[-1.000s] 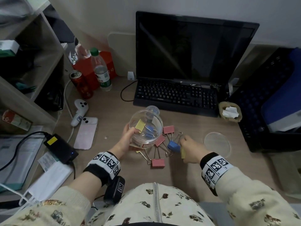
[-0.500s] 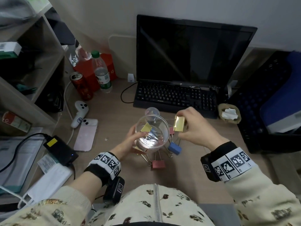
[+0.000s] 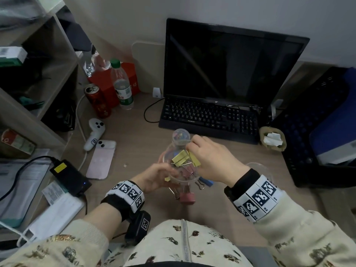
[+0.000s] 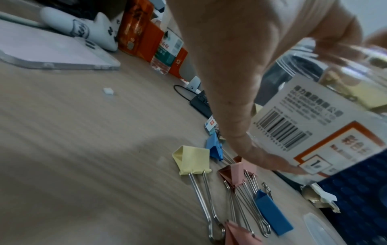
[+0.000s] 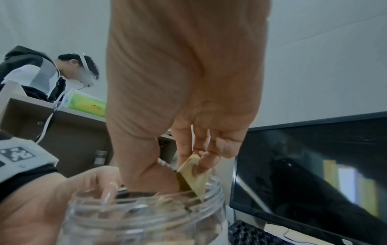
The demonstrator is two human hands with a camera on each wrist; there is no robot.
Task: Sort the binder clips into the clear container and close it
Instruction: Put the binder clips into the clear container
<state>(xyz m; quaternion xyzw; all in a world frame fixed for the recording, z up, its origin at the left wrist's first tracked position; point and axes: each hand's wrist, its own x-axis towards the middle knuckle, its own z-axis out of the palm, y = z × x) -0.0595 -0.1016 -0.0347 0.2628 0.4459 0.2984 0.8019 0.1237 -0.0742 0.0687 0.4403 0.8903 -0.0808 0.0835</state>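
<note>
My left hand (image 3: 166, 175) grips the clear container (image 3: 181, 170), a labelled plastic jar held just above the desk; its thumb (image 4: 236, 119) lies along the label. My right hand (image 3: 192, 151) pinches a yellow binder clip (image 3: 195, 160) at the jar's open mouth (image 5: 146, 205), the same yellow clip (image 5: 192, 175) partly below the rim. Another yellow clip (image 3: 180, 158) and pink ones lie inside. Loose clips remain on the desk under the jar: yellow (image 4: 193, 160), blue (image 4: 272, 213), pink (image 3: 186, 197). The clear lid (image 3: 259, 167) lies to the right, partly hidden by my right wrist.
A keyboard (image 3: 210, 118) and monitor (image 3: 231, 68) stand behind the jar. A phone (image 3: 100, 158), white controller (image 3: 94, 132), red can (image 3: 98, 103) and bottle (image 3: 122, 87) are at left. A black crate (image 3: 317, 122) is at right. Another person (image 5: 52, 74) sits beyond the shelf.
My right hand took a yellow clip from the desk, lifted it up past the jar and has now brought it down into the jar's mouth. My left hand kept holding the jar.
</note>
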